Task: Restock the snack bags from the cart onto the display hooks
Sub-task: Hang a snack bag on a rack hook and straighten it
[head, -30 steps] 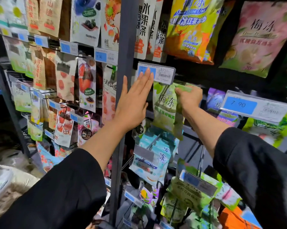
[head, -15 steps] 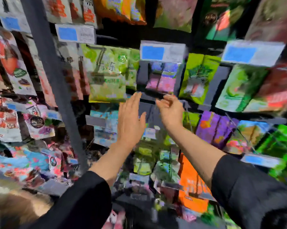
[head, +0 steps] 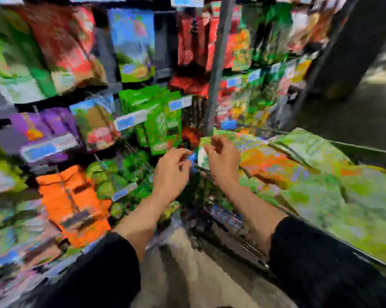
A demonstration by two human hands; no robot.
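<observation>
The view is heavily blurred. My left hand [head: 171,168] and my right hand [head: 221,162] hang in mid-air side by side, fingers loosely curled, with nothing in them. To the right lies the cart [head: 243,238], piled with green and orange snack bags [head: 316,174]. My right hand is over the near left corner of that pile. On the left the display hooks carry hanging bags, among them green ones [head: 161,121] just above my hands and orange ones [head: 72,203] lower left.
A grey upright post [head: 216,63] of the rack rises behind my hands. Blue-and-white price tags [head: 129,120] stick out at the hook ends. A dark column [head: 352,45] stands at the far right, with floor [head: 187,274] below me.
Both hands have come down from the upper hooks, where the right one held a green bag at its hook. The view has swung right and down, bringing the cart into sight.
</observation>
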